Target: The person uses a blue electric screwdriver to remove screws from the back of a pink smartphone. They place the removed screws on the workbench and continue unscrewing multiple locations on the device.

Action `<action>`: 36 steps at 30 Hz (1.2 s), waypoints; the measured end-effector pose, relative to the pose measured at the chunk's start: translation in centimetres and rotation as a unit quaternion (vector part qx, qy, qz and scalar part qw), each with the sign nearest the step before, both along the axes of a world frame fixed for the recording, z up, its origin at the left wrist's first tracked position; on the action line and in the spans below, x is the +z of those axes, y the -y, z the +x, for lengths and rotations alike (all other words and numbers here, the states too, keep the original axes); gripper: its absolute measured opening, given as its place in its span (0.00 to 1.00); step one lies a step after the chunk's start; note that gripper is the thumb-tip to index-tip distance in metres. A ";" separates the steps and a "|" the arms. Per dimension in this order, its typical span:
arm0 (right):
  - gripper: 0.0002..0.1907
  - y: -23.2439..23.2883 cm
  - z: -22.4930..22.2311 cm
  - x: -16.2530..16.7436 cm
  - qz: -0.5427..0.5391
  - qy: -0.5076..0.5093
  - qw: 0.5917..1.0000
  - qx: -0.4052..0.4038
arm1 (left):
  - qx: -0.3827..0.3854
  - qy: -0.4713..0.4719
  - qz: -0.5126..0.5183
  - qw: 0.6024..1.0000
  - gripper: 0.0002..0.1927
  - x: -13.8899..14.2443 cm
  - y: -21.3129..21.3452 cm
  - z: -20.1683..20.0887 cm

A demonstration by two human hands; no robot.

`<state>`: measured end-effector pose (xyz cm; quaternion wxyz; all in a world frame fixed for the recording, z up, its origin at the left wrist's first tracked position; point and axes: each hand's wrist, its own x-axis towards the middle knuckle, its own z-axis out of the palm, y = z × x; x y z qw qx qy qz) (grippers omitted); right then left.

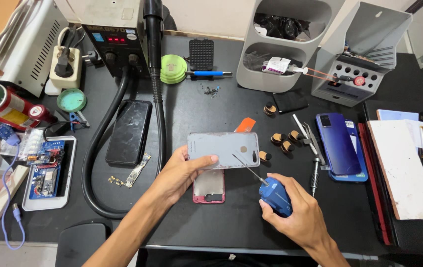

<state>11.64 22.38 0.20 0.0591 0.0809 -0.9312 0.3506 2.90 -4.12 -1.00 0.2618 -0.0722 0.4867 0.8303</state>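
Head cam: left hand (184, 170) grips the grey phone back cover (223, 150) by its near-left corner, thumb on top, holding it flat just above a red phone frame (209, 187) lying on the black table (196, 217) right beside that hand. Right hand (295, 210) is closed round a blue-handled screwdriver (273, 195), thin shaft angled up-left w/ the tip touching the cover's right part, near its round sensor. Beyond the left hand lies a dark phone (129, 131) next to a black hose (97, 148); beyond the right hand, a blue phone (339, 143), tweezers (304, 131) & small cork-coloured caps (283, 141).
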 end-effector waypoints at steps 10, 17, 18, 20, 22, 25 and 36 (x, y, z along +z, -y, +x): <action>0.27 -0.6 0.0 0.1 -0.065 0.020 0.998 -0.006 | 0.000 0.037 -0.040 0.999 0.18 -1.2 0.4 -0.1; 0.24 -2.4 -0.2 -0.7 -0.194 0.139 0.971 0.002 | -0.027 0.039 -0.021 0.999 0.21 -1.1 -0.6 0.3; 0.24 -2.6 -0.2 -0.8 -0.225 0.150 0.963 0.014 | -0.028 0.041 -0.015 0.999 0.21 -1.0 -0.7 0.5; 0.24 -3.1 -0.4 -1.0 -0.303 0.191 0.933 0.022 | -0.045 0.054 -0.035 0.997 0.22 -0.8 -0.9 0.8; 0.24 -3.6 -0.6 -1.2 -0.345 0.214 0.913 0.028 | -0.053 0.057 -0.047 0.996 0.22 -0.7 -1.0 1.0; 0.26 -4.2 -0.8 -1.3 -0.349 0.217 0.911 0.035 | -0.055 0.047 -0.052 0.996 0.21 -0.6 -0.9 1.0; 0.31 -4.7 -0.5 -0.7 -0.383 0.270 0.857 0.216 | -0.210 -0.008 -0.105 0.972 0.19 -3.2 -2.9 3.4</action>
